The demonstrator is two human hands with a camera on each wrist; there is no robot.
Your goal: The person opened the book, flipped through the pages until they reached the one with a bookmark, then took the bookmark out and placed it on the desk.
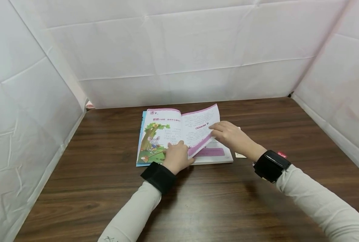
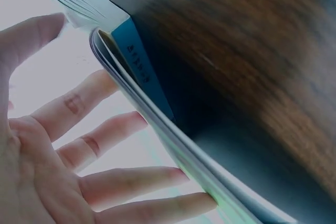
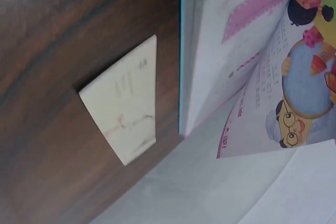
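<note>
An open picture book (image 1: 167, 134) lies on the desk (image 1: 197, 201), the left hand (image 1: 176, 158) resting flat with spread fingers on its left page, the right hand (image 1: 230, 136) pinching a lifted page (image 1: 199, 129) that hides part of the page beneath, a paper slip (image 3: 126, 119) just beside.

book (image 1: 167, 134) on table (image 1: 106, 188) centre | card (image 3: 126, 119) right of book, touching
</note>
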